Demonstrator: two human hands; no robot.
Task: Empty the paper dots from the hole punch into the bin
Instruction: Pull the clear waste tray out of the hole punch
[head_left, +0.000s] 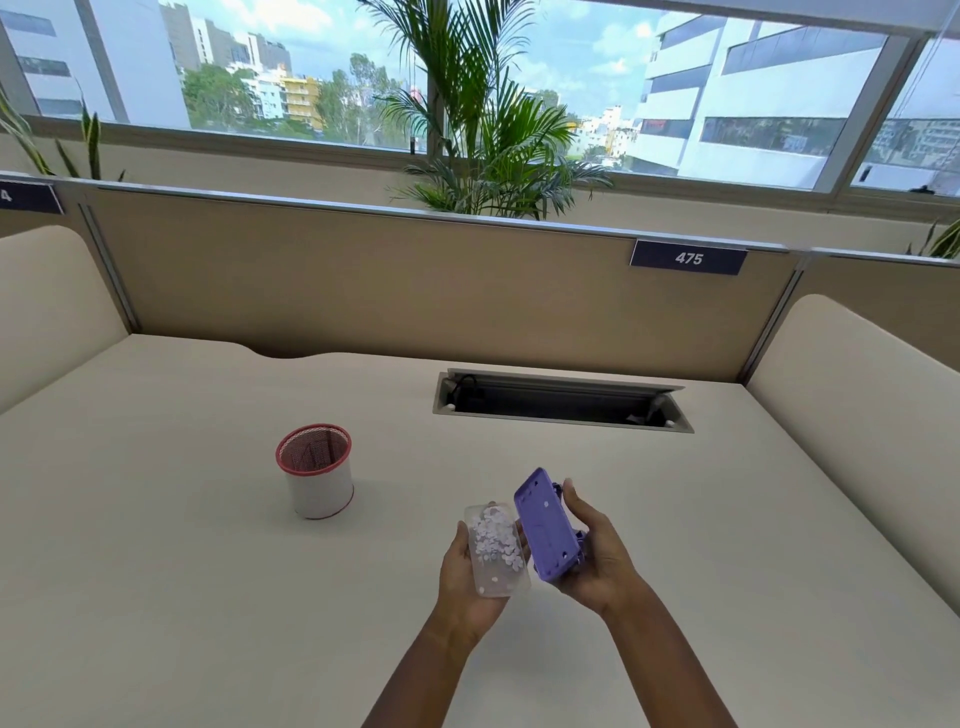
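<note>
My right hand (597, 556) grips the purple hole punch (545, 525), turned so its flat underside faces left. My left hand (462, 577) cups the clear plastic tray (496, 551) taken off the punch, open side up and full of pale paper dots (496, 535). One dot sticks to the punch's underside. Tray and punch are side by side, almost touching, above the desk. The bin (316, 478), a small white mesh cup with a red rim, stands upright on the desk to the left and farther away.
The beige desk (182, 571) has an open cable slot (561, 400) at the back right. A partition wall with a "475" label (688, 257) closes the far side. Padded side panels stand at left and right.
</note>
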